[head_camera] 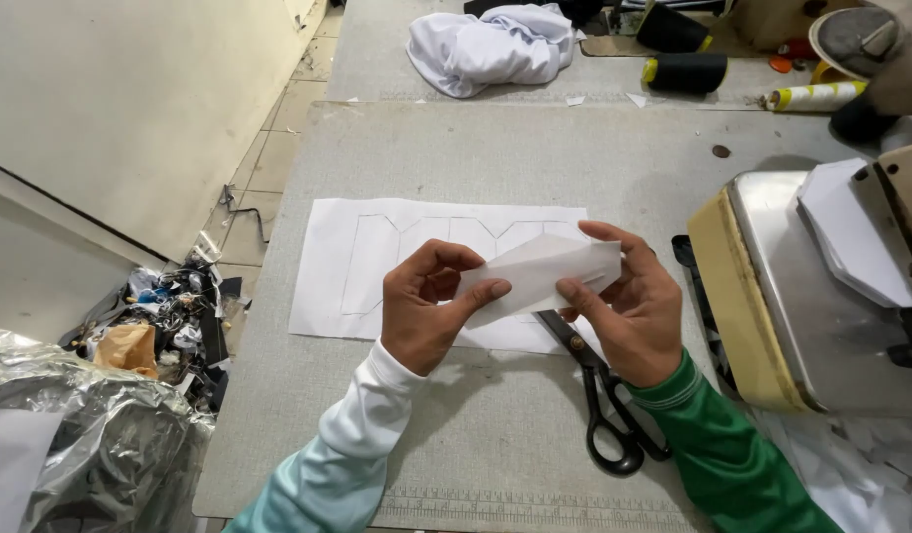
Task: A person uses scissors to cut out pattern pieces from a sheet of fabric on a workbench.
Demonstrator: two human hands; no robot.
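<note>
My left hand (428, 306) and my right hand (629, 308) together hold a small white cut fabric piece (540, 274) just above the grey worktable (495, 148). The left thumb and fingers pinch its left end; the right fingers grip its right end. Under the hands lies a white paper sheet (347, 259) with several pointed shapes drawn in a row. Black-handled scissors (604, 410) lie on the table beneath my right wrist, blades pointing up-left under the piece.
A sewing machine bed (806, 296) with white cut pieces on it stands at the right. At the far end lie a crumpled white cloth (495, 44), black thread cones (685, 71) and a white cone (816, 96). Scraps and a silver bag (91, 434) fill the floor at left.
</note>
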